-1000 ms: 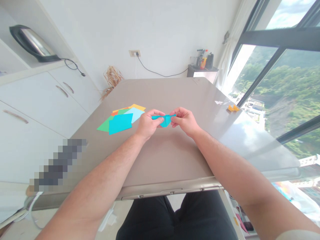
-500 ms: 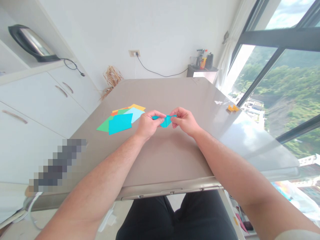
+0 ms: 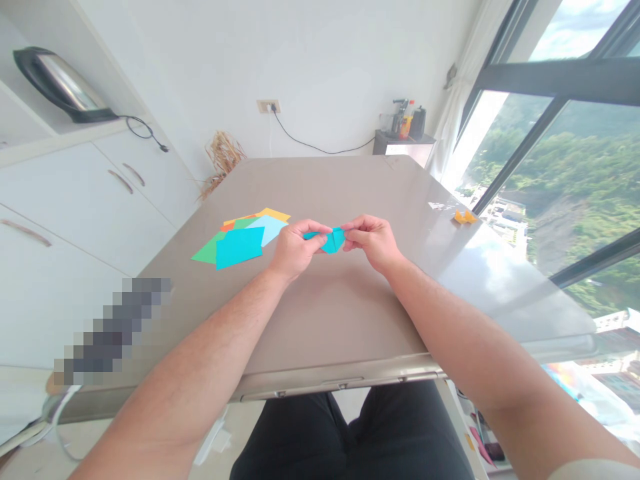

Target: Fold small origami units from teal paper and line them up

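A small folded piece of turquoise paper (image 3: 334, 241) is held up above the table between my two hands. My left hand (image 3: 299, 245) pinches its left part with thumb and fingers. At the paper's right edge, my right hand (image 3: 371, 239) has thumb and fingertips closed on it. A crease runs down the paper's middle, and its lower edge narrows downward. Parts of the paper are hidden behind my fingers. Left of my left hand lies a spread of coloured paper sheets, with a turquoise sheet (image 3: 240, 247) in front, a light blue sheet (image 3: 273, 229) and a green sheet (image 3: 206, 251).
The grey-brown table (image 3: 320, 320) reaches from my lap toward the wall. A folded yellow-orange paper piece (image 3: 465, 217) sits near its right edge, by the window. A blurred-out dark item (image 3: 117, 333) is at the left edge. A kettle (image 3: 65, 87) stands on the left shelf.
My right hand has shifted slightly right along the turquoise paper, so more of its right part shows. My left hand keeps its pinch.
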`<state>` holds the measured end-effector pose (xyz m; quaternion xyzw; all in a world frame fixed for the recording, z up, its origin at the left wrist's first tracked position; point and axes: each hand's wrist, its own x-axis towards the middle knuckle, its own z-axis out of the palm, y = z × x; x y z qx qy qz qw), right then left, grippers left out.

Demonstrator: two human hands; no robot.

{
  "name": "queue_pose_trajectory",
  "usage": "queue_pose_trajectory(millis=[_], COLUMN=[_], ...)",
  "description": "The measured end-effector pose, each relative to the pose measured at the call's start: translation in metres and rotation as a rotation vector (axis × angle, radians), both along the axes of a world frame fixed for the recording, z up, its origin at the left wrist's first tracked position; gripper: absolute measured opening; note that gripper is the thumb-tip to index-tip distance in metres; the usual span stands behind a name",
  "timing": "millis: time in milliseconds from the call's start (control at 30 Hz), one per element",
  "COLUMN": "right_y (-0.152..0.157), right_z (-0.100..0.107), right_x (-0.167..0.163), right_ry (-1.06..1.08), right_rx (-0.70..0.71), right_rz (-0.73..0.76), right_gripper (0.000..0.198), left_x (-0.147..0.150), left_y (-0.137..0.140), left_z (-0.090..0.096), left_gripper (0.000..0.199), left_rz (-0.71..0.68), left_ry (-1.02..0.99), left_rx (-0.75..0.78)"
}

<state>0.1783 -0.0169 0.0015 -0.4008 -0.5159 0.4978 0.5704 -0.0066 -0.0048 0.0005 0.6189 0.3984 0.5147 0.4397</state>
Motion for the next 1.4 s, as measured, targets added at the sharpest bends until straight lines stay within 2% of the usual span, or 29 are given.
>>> queue_pose_trajectory(millis=[200, 333, 533, 700, 867, 1100, 1400], right_y=[0.0006, 0.0011, -0.0028, -0.0032, -0.0023, -0.0039, -0.0017], right_z=[0.0010, -0.0008, 0.0005, 0.0022, 0.0024, 0.0036, 0.0016], right_x=[0.0003, -0.0012, -0.0028, -0.0018, 0.0012, 0.0036, 0.0042], right_ry=[0.032, -0.035, -0.142, -0.129, -0.121, -0.155, -0.139], right_rx=[-0.039, 0.021, 0.048, 0.056, 0.046, 0.042, 0.043], right_rz=[-0.050, -0.077, 0.021, -0.013, 0.007, 0.119, 0.028], right_gripper=[0.014, 0.010, 0.011, 0.012, 0.016, 0.023, 0.020], left_x=[0.0003, 0.0002, 0.0016, 0.0011, 0.0010, 0.0022, -0.0012], left_y=[0.0007, 0.0014, -0.0008, -0.0039, -0.0041, -0.0030, -0.0021], left_z=[0.0012, 0.0004, -0.0015, 0.0020, 0.0057, 0.0050, 0.0072], left_gripper=[0.022, 0.021, 0.018, 0.025, 0.025, 0.020, 0.021], left_rz=[0.046, 0.047, -0.038, -0.084, -0.047, -0.030, -0.041], left_ry=[-0.005, 0.032, 0.069, 0.003, -0.029, -0.031, -0.073], left_rx=[0.006, 0.017, 0.054, -0.007, -0.057, -0.049, -0.098])
